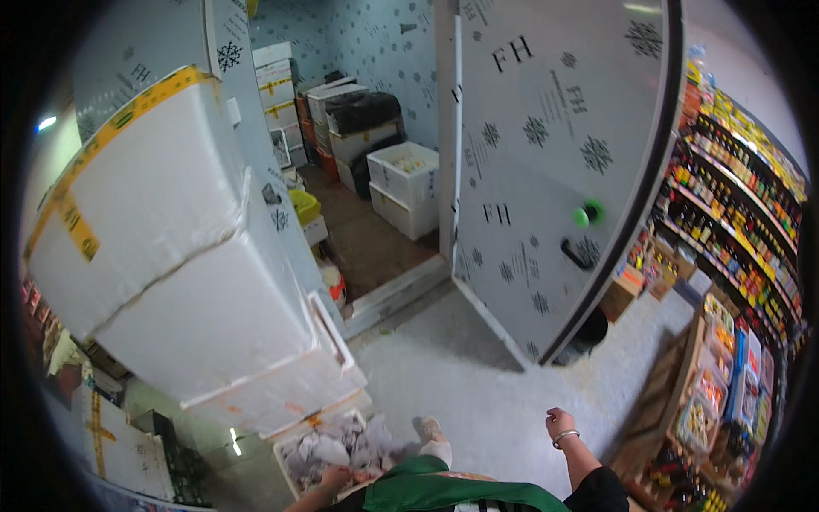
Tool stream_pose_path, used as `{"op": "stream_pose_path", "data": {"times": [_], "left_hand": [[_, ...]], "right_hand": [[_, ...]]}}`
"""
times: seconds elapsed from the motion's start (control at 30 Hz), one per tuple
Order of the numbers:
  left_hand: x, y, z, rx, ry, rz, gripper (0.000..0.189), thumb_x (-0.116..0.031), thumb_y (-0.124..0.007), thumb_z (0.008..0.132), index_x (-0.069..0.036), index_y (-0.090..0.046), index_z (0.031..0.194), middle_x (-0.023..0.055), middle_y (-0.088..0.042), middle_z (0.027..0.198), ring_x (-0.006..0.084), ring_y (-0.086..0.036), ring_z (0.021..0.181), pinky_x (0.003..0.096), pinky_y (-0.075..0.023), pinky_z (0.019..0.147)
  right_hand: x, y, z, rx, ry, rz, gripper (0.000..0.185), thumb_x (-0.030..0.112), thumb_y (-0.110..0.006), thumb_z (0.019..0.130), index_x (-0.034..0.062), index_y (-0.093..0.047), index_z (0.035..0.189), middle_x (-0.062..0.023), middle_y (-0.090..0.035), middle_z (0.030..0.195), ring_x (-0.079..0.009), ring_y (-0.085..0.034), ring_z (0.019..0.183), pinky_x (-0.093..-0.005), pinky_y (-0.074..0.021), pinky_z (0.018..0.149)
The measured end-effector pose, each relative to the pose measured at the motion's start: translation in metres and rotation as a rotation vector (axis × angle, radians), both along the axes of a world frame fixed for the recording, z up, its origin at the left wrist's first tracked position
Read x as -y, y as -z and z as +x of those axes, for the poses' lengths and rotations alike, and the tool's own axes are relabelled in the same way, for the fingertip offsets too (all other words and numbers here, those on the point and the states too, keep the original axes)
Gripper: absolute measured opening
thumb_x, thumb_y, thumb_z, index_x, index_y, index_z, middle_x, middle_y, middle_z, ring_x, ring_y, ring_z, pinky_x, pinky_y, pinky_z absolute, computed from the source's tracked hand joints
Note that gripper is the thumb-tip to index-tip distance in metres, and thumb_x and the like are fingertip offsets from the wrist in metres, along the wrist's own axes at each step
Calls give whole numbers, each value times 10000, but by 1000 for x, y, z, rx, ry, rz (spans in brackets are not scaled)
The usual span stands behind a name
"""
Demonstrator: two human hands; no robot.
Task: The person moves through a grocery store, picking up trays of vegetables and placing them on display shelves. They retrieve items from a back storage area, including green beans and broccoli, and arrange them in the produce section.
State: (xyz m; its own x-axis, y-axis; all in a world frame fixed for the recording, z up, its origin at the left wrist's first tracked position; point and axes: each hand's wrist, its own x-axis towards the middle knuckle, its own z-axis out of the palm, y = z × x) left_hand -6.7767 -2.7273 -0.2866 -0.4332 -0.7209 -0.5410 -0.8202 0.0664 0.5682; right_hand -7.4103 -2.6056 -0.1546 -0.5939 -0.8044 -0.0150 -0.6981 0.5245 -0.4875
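Observation:
My left hand (pixel 337 477) is at the bottom, over an open white foam box (pixel 286 470) of crumpled translucent plastic bags (pixel 326 448); blur hides whether its fingers hold anything. At the lower right my right hand (pixel 560 419), with a metal bangle on the wrist, hangs above the grey floor, its fingers curled and nothing seen in them. A green apron (pixel 448 489) covers my front. Just left of me rises a stack of large white foam boxes (pixel 205 320) with yellow tape.
A cold-room door (pixel 531 160) stands open, with a raised sill (pixel 397 291) at the doorway. Stacked foam boxes (pixel 406 192) are inside. On the right are a wooden display stand (pixel 665 390) with packaged food and shelves of bottles (pixel 723 211).

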Motion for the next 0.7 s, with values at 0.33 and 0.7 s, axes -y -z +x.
{"op": "stream_pose_path", "data": {"times": [0.33,0.7], "left_hand": [[386,-71,-226,-352,-115,110,276,-289,-538,846,-100,-639,1019,96,-655,816,222,-622,775,346,-492,725],[723,-105,-234,-48,-463,25,365,-214,-558,806,-27,-601,1117,148,-641,1050,261,-615,961,364,-482,837]], "right_hand": [[208,69,-50,349,-84,590,285,272,-587,771,86,-664,972,-176,-661,864,-330,-633,847,-413,-499,766],[639,84,-167,310,-63,755,286,249,-567,771,62,-659,966,-188,-654,906,-337,-631,849,-417,-496,771]]}}
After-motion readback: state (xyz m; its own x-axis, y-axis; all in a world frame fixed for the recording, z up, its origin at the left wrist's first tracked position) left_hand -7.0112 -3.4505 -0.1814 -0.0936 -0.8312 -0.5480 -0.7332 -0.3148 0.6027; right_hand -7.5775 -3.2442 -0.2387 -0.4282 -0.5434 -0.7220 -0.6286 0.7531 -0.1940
